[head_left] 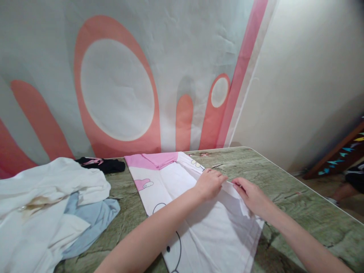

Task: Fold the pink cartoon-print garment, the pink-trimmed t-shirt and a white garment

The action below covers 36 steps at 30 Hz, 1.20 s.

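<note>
A white and pink T-shirt (204,235) with cartoon prints lies on the table, its pink part at the far end and its right side partly folded inward. My left hand (211,183) reaches across the shirt and grips the fabric near its right edge, fingers curled down. Just to the right, my right hand (250,195) pinches the same edge between thumb and fingers, lifting it slightly off the layer below. My left forearm covers part of the printed front.
To the left lie a pile of white clothes (34,212), a light blue garment (99,216) and a black garment with pink (109,165). The wood-patterned table (295,201) meets a printed backdrop (167,49). A person's leg (344,191) shows at far right.
</note>
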### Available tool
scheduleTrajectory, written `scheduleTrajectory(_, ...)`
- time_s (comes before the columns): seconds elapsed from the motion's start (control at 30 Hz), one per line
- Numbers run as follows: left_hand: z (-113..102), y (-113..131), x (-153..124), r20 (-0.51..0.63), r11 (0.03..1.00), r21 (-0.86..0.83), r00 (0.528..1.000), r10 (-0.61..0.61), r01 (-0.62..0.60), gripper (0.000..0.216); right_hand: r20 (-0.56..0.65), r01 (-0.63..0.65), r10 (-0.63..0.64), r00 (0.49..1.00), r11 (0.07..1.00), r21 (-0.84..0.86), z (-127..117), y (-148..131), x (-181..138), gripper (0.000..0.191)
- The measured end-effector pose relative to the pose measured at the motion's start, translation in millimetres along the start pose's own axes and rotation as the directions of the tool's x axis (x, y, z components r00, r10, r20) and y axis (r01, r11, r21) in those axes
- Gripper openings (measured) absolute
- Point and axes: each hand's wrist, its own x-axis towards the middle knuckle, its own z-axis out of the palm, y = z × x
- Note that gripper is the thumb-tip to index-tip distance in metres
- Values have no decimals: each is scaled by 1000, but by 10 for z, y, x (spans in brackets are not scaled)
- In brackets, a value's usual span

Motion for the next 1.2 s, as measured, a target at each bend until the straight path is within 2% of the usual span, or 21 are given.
scheduleTrajectory(0.07,27,-13,89,-15,1000,19,1000,-11,12,22,-4,12,-12,1000,999,-39,-25,4,21,23)
scheduleTrajectory(0.17,52,-20,135,-56,999,43,998,-12,14,16,97,25,-11,995,990,-139,-88,13,65,27)
scheduleTrajectory(0.27,64,-22,108,-104,999,33,994,-35,38,15,169,33,12,986,966,-258,-194,32,125,16)
scheduleTrajectory(0.43,68,-36,44,-160,992,-25,979,-124,122,15,61,-28,48,997,956,-292,-366,120,211,18)
scheduleTrajectory(0.57,58,-28,-1,-239,974,-140,949,-208,178,15,42,-83,95,995,971,-226,-395,204,233,24)
scheduleTrajectory(0.67,93,13,-15,-216,898,-372,918,-332,236,12,57,-92,104,993,979,-180,-390,242,234,25)
scheduleTrajectory(0.7,123,34,-8,-145,800,-533,902,-407,275,9,65,-93,105,992,982,-167,-391,249,233,25)
scheduleTrajectory(0.73,161,58,6,-32,632,-706,876,-481,321,5,71,-94,106,992,983,-156,-396,254,232,26)
scheduleTrajectory(0.77,204,85,26,106,410,-837,842,-530,363,4,71,-97,109,992,984,-149,-404,256,231,26)
scheduleTrajectory(0.83,289,141,79,340,-10,-918,772,-537,397,7,63,-105,115,991,984,-140,-429,252,227,27)
scheduleTrajectory(0.87,322,166,106,403,-140,-910,753,-521,390,7,61,-109,118,991,985,-137,-443,244,224,27)
scheduleTrajectory(0.9,345,188,129,432,-213,-901,744,-510,377,6,62,-109,118,991,985,-132,-459,233,220,27)
scheduleTrajectory(0.97,362,217,158,454,-299,-890,738,-499,345,2,71,-95,104,992,988,-122,-490,198,208,27)
scheduleTrajectory(1.03,356,232,159,481,-429,-858,737,-475,283,13,89,-71,82,993,990,-121,-516,150,191,26)
scheduleTrajectory(1.13,348,240,138,534,-691,-713,730,-426,118,27,126,-38,57,990,989,-146,-546,71,161,27)
scheduleTrajectory(1.2,357,243,131,567,-788,-614,721,-398,47,33,160,-18,44,986,987,-159,-562,22,142,27)
